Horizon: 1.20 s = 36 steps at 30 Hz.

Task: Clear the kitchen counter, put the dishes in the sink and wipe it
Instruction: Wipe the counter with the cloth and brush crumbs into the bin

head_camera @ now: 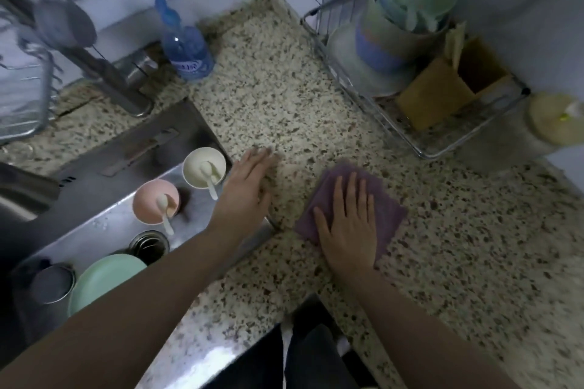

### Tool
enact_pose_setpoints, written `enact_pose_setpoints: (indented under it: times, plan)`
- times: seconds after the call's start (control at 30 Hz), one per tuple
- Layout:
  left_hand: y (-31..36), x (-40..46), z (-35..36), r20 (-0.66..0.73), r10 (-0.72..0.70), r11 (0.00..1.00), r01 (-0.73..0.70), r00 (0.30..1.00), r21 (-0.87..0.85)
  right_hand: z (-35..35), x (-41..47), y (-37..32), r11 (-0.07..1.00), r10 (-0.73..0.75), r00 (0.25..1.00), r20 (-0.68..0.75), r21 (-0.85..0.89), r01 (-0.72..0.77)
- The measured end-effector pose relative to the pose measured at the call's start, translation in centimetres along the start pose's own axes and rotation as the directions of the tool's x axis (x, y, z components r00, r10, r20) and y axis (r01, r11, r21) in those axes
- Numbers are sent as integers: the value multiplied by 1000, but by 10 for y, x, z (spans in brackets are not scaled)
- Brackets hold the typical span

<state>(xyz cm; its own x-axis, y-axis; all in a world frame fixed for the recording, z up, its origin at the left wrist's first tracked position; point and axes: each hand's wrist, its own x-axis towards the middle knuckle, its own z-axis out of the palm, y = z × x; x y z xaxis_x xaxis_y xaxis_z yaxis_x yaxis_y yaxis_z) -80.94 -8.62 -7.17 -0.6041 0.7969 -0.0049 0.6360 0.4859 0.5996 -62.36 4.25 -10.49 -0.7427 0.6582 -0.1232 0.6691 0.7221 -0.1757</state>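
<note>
My right hand [349,224] lies flat, fingers straight, pressing a purple cloth [388,211] onto the speckled granite counter [284,98]. My left hand [249,183] rests flat on the counter beside the sink's right edge and holds nothing. In the steel sink [104,167] stand a cream bowl [194,167] and a pink bowl [148,199], each with a white spoon in it. A green plate [104,278] and a steel cup [52,283] sit at the sink's near end.
A blue bottle [185,44] stands by the faucet [110,76] at the back. A wire rack [420,148] at the right holds stacked bowls and yellow-brown sponges. A pale lidded jar [556,118] stands beyond it. The counter's front edge runs below my arms.
</note>
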Motion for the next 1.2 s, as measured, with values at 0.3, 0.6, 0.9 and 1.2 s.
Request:
enact_pose_setpoints:
  times: [0.3, 0.6, 0.9, 1.2]
  plan:
    - [-57, 41, -30, 25, -87, 996, 87, 996, 28, -6, 102, -38, 996, -85, 996, 3, -42, 85]
    - [-88, 89, -45, 48, -204, 979, 203, 978, 22, -12, 218, -70, 966, -248, 969, 4, -78, 247]
    - [-94, 95, -41, -36, -114, 969, 119, 993, 218, -18, 328, -110, 940, -314, 947, 64, -117, 319]
    - [-93, 97, -32, -118, -71, 943, 105, 991, 315, -24, 412, -138, 916, -345, 931, 118, -172, 362]
